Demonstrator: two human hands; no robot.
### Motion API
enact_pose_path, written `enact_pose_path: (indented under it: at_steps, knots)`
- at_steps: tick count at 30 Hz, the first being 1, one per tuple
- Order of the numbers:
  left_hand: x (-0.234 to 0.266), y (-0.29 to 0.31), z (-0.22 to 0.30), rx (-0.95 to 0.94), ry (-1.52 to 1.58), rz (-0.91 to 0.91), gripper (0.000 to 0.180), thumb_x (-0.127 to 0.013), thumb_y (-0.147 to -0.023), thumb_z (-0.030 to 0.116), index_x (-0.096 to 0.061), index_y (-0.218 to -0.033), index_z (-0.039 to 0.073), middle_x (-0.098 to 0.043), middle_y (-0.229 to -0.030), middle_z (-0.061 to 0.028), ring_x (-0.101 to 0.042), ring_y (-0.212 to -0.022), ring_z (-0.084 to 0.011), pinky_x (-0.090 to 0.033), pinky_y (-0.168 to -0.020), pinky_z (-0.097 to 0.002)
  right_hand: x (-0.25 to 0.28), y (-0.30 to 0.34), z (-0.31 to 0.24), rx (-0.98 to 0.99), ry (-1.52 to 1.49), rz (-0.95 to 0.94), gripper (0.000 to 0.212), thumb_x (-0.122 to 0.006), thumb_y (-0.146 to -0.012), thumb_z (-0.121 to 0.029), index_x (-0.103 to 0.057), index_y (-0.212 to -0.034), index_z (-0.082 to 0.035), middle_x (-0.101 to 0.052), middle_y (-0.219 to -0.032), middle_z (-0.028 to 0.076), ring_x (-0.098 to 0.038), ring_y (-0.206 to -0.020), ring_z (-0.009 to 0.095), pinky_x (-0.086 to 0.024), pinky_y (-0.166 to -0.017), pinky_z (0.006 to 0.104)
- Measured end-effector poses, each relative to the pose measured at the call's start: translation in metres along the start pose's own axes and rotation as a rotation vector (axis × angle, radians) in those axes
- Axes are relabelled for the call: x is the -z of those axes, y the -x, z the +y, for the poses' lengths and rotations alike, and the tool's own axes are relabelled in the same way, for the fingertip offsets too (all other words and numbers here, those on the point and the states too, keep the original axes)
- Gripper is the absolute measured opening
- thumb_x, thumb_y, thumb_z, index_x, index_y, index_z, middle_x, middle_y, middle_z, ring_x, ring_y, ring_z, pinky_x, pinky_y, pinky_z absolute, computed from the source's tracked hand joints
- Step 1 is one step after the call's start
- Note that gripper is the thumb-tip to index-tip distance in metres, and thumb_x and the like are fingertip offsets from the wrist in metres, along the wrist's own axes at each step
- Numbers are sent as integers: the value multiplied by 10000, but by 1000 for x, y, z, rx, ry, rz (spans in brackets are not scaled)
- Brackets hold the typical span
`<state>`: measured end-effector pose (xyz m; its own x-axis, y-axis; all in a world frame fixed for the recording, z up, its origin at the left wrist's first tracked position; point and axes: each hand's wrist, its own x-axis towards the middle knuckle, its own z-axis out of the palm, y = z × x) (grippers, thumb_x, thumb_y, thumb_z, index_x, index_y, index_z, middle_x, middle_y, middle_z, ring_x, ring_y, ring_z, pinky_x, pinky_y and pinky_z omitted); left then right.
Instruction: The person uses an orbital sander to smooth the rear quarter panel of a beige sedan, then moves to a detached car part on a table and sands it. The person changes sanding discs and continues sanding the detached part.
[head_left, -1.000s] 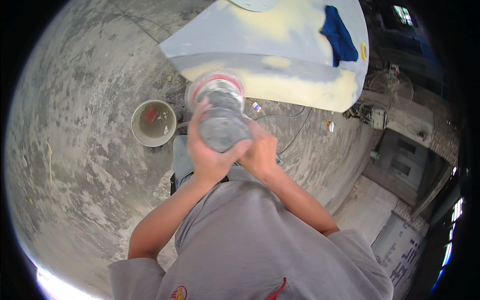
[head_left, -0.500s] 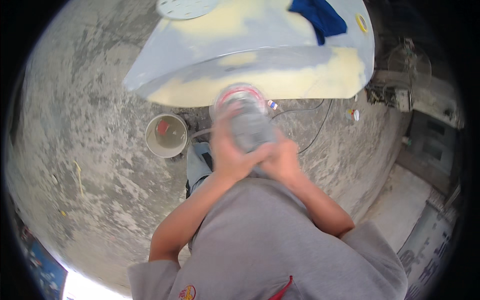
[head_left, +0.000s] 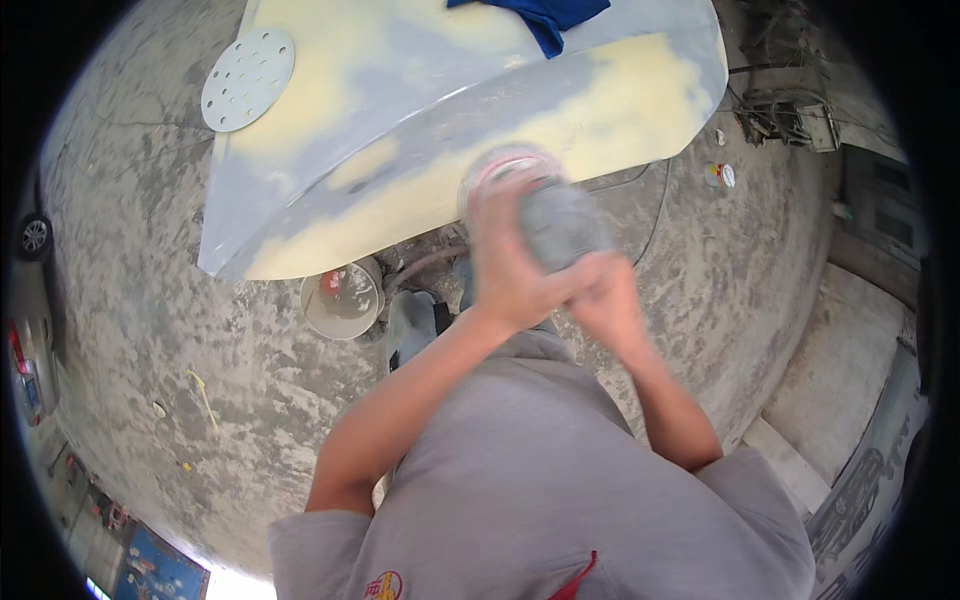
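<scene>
Both my hands grip a blurred grey power sander (head_left: 568, 228) with a round, red-ringed pad. My left hand (head_left: 512, 262) wraps the pad end from the left. At the rear of the body my right hand (head_left: 606, 302) is closed, its thumb side meeting my left thumb. The pad lies over the near edge of a large curved panel (head_left: 425, 115), grey with pale yellow patches. Whether the pad presses on the surface is hidden from above. On the panel's far left rests a white disc with holes (head_left: 248, 80), and a dark blue cloth (head_left: 555, 18) is at its far side.
A bucket (head_left: 343, 325) with a red piece in it stands below the panel, left of my legs. A cable (head_left: 655, 215) runs over the concrete floor on the right, near a small can (head_left: 719, 175). A car (head_left: 33, 350) is at the far left.
The view has turned, so the panel sits tilted and its perforated disc shows whole. My hands and the sander appear farther right in the picture, still at the panel's near edge.
</scene>
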<state>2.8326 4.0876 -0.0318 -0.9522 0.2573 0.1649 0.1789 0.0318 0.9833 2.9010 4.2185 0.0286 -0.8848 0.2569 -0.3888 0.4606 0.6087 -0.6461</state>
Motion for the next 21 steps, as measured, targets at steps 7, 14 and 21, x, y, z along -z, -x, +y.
enact_pose_path:
  at_steps: [7, 14, 21]
  knots:
    - [-43, -16, -17, -106, -149, -42, 899, -836, -726, 559, -565, -1391, 17, -600, -1315, -201, -534, -1314, -381, -389, -1134, -529, 20, -12, 17, 28, -247, 81, 134, -718, -775, -23, -677, -874, 59, -714, -811, 91, -639, -722, 184, -539, -665, 379]
    - [94, 100, -15, 426, 243, 267, 1228, -459, -834, 940, -270, -1624, 20, -439, -1567, -182, -463, -1451, -353, -406, -1203, -506, -63, -16, -48, 483, 233, -442, 450, -778, -714, -143, -569, -1044, 81, -723, -777, 217, -745, -743, 414, -569, -666, 504]
    - [34, 35, -24, 81, 493, 86, 765, -769, -824, 380, -538, -1431, -24, -549, -1447, -147, -527, -1360, -264, -458, -1117, -432, -1, -27, -24, 155, 238, -301, 508, -822, -733, -196, -592, -1086, 87, -740, -874, 248, -751, -887, 429, -587, -758, 513]
